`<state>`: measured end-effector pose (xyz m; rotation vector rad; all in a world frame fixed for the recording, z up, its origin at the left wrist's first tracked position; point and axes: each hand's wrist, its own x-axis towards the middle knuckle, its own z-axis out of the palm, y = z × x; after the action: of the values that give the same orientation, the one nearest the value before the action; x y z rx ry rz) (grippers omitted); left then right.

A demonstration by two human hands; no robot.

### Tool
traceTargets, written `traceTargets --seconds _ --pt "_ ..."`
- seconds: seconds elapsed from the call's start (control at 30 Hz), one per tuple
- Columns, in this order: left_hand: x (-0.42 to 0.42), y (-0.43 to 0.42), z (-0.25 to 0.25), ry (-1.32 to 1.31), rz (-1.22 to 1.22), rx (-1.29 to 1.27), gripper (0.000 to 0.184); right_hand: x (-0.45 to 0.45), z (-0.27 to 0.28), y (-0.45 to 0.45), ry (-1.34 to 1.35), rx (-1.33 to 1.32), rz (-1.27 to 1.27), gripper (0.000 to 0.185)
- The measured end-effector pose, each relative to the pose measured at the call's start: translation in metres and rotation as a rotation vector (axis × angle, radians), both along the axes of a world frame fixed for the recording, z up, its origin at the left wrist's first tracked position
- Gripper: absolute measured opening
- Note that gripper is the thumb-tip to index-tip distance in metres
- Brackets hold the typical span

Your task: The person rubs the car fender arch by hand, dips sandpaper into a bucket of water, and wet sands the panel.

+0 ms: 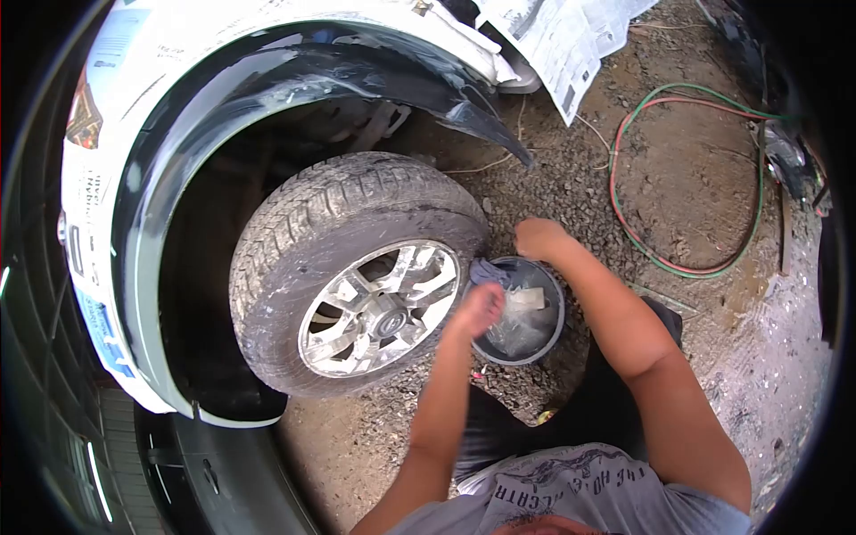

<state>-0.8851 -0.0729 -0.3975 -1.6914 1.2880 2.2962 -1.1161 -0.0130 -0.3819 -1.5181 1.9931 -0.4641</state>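
Observation:
My left hand (484,308) is over the left side of a dark bucket (560,314), between it and the wheel. Motion blurs its fingers, so I cannot tell how far they are closed. Just beyond the bucket's far rim is my right hand (539,239), its fingers curled in. Whatever it may hold is hidden. Inside the bucket is cloudy water (510,337) with a pale block-like piece (526,299). A grey-blue cloth (488,271) hangs at the rim near the tire (352,192).
The wheel's silver rim (383,312) faces me under a black fender arch (147,192). Paper masking (571,53) covers nearby body panels. Green and red hoses (615,169) coil on the gravelly ground at right. A dark panel (236,473) is at lower left.

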Motion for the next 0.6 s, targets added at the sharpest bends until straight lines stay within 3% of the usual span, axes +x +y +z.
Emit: traceTargets --seconds 0.03,0.1,0.17,0.2,0.27,0.37,0.5,0.6 --pt "0.0 -0.03 0.055 0.12 -0.022 -0.029 0.015 -0.002 0.002 -0.001 -0.008 0.005 -0.014 0.032" --pt "-0.022 -0.041 0.22 0.094 -0.092 -0.658 0.019 0.002 0.004 -0.003 -0.021 -0.011 -0.047 0.031" --pt "-0.04 -0.047 0.349 0.217 -0.334 -1.19 0.032 0.005 -0.004 -0.004 0.003 -0.06 -0.013 0.03" --pt "-0.049 -0.055 0.404 0.24 -0.484 -1.434 0.032 0.007 -0.012 -0.006 0.033 -0.105 0.035 0.03" --pt "-0.068 -0.055 0.478 0.006 -0.441 -1.848 0.032 0.012 -0.022 -0.013 0.053 -0.16 0.077 0.029" --pt "-0.068 -0.088 0.533 -0.601 -0.548 -2.606 0.027 0.016 -0.023 -0.02 0.018 -0.143 0.081 0.028" --pt "-0.054 -0.12 0.534 -0.958 -0.667 -3.088 0.023 0.015 -0.021 -0.026 0.05 -0.121 0.185 0.028" --pt "-0.064 -0.123 0.513 -0.956 -0.59 -3.085 0.035 0.018 -0.022 -0.026 0.02 -0.151 0.149 0.029"
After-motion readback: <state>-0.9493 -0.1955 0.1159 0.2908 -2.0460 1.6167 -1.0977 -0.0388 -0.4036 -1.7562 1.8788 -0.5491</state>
